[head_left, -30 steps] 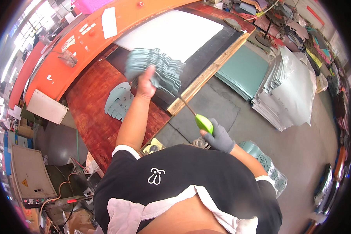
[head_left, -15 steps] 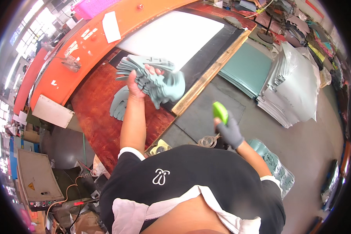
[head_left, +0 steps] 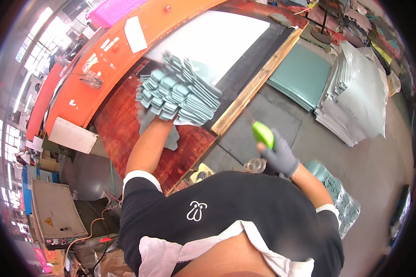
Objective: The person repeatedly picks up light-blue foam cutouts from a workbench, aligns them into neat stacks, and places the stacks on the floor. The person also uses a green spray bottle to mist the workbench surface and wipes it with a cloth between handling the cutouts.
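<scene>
My left hand (head_left: pixel 164 122) is closed on a thick bundle of grey-green cut sheet pieces (head_left: pixel 180 94) with scalloped, finger-like edges. It lifts them over the red-brown work table, and the bundle hides most of its fingers. A few similar cut pieces (head_left: pixel 172 139) lie on the table below that wrist. On the right, my right hand (head_left: pixel 282 154), in a grey glove that leaves the thumb tip bare, grips a tool with a bright green handle (head_left: pixel 263 135). Its thin tip points away from me and is blurred, so its exact kind cannot be told.
An orange machine beam (head_left: pixel 120 53) spans the far left. A white board (head_left: pixel 212 39) lies on the table, whose wooden edge strip (head_left: pixel 259 81) runs along its right. Stacked green sheets (head_left: pixel 302 76) and grey sheets (head_left: pixel 356 92) stand right. Tape rolls (head_left: pixel 254 165) sit close to me.
My left hand has turned the bundle so its scalloped ends fan toward me and now cover the fingers. My right hand keeps the green-handled tool, almost in the same place. The view has shifted slightly.
</scene>
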A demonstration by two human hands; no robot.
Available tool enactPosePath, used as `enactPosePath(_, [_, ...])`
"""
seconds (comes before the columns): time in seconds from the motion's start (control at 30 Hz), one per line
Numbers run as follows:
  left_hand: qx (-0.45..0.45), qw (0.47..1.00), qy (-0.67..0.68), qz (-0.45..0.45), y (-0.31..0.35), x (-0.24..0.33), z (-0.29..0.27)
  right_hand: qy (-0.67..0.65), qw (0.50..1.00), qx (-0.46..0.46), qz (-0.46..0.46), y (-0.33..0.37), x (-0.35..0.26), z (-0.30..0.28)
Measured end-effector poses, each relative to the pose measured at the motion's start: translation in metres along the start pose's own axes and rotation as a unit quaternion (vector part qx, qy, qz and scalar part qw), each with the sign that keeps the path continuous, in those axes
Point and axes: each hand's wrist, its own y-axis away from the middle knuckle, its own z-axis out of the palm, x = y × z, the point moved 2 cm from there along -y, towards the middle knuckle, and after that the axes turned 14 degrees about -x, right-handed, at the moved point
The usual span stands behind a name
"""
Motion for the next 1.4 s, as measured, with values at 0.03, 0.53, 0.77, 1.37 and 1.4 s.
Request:
enactPosePath(0.03, [-0.043,0.999,-0.011,-0.022,-0.002,-0.003,0.000,0.068,0.992,-0.033,-0.102,0.001,-0.006,0.006])
enactPosePath(0.53, [0.151,0.867,-0.438,0.180,-0.018,0.019,0.074,0.160,0.983,-0.088,-0.017,-0.020,0.002,0.018])
enactPosePath(0.77, [0.094,0.967,-0.112,0.209,0.001,0.012,0.065,0.162,0.983,-0.089,-0.006,-0.023,0.012,0.013])
enactPosePath(1.37, [-0.044,0.069,0.907,0.413,0.005,-0.033,-0.060,-0.022,0.992,-0.124,-0.020,-0.019,0.012,0.008])
enactPosePath(1.4, [-0.051,0.073,0.897,0.433,0.008,-0.027,-0.070,-0.078,0.991,-0.105,0.012,-0.021,0.010,0.007])
